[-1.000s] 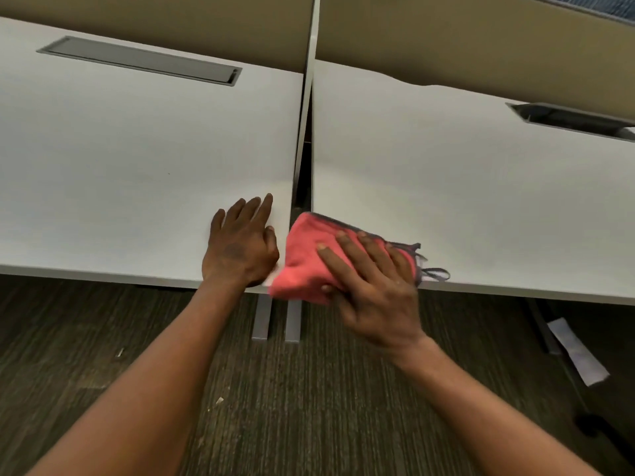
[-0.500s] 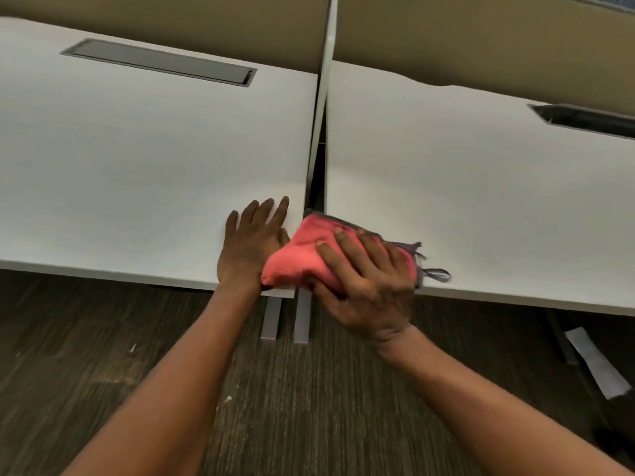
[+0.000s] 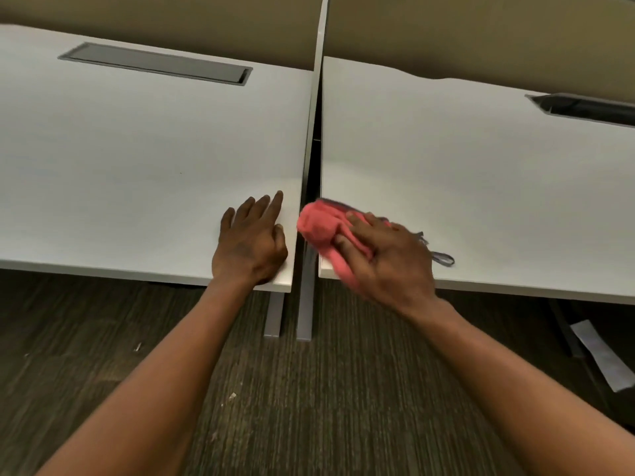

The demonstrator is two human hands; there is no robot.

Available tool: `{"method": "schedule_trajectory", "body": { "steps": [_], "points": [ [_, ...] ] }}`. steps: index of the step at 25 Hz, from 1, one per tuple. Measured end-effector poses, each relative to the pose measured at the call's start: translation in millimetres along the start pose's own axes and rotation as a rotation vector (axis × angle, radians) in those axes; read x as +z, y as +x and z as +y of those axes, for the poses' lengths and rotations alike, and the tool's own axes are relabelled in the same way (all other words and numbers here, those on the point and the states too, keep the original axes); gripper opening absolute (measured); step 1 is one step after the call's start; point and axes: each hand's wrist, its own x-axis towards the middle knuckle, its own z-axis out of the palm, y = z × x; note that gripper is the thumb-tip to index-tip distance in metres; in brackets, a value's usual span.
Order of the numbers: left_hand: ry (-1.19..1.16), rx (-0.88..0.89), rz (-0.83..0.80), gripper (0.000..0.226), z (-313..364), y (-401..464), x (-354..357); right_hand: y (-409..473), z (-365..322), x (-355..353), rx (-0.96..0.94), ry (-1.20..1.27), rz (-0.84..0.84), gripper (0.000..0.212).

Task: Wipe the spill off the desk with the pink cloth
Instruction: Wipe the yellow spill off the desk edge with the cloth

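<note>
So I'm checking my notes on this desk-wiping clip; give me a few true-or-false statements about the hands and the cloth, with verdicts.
1. The right hand presses the crumpled pink cloth on the right white desk. True.
2. The left hand grips the cloth. False: it lies flat on the left white desk.
3. The cloth sits at the right desk's far edge. False: at its near left corner.
4. The two desks are separated by a gap. True.

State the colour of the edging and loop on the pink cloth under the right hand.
Grey-purple edging and loop trim the pink cloth; the head view shows it.
</note>
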Motion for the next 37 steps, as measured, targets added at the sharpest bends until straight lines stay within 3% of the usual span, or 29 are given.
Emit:
{"method": "schedule_trajectory", "body": {
  "steps": [4,7,11,14,16,19,21,27,30,34,37],
  "points": [
    [-0.002,0.007,0.009,0.061,3.6,-2.7,-3.2,50.5,-7.0,7.8,0.205,-0.012,-0.226,0.056],
    [-0.013,0.001,-0.057,0.07,-0.1,-1.8,-5.2,50.0,-20.2,9.1,0.053,-0.057,-0.365,0.05],
    [-0.014,-0.001,-0.049,0.063,-1.8,0.2,-5.8,-4.1,-11.4,-15.2,-0.208,0.039,-0.401,0.051],
    [-0.031,-0.014,-0.027,0.062,0.3,-1.1,-3.9,9.5,14.4,-28.3,-0.026,0.075,-0.483,0.056],
    [-0.019,-0.005,-0.017,0.062,2.2,-2.5,-2.0,29.8,16.6,-21.0,0.162,-0.089,-0.509,0.06],
    [-0.018,-0.004,-0.003,0.062,1.7,-2.5,-2.2,33.0,-8.5,-4.5,0.219,-0.21,-0.545,0.079],
    [-0.015,-0.005,-0.007,0.063,1.8,-1.5,-2.3,15.5,-19.4,-5.4,0.14,-0.172,-0.523,0.084],
    [-0.032,-0.007,-0.006,0.062,-2.4,-1.2,-1.9,-37.6,7.5,-36.6,-0.014,-0.125,-0.408,0.062],
    [-0.032,0.001,-0.013,0.061,-2.0,-1.6,0.1,-57.9,37.8,-54.8,0.082,-0.184,-0.322,0.063],
    [-0.019,-0.011,0.0,0.061,3.0,-2.1,0.5,-57.6,5.9,-29.2,0.358,-0.249,-0.167,0.066],
    [-0.007,-0.009,0.0,0.061,3.6,-2.6,-0.8,-42.6,-31.9,-1.7,0.289,-0.236,-0.155,0.065]
  ]
}}
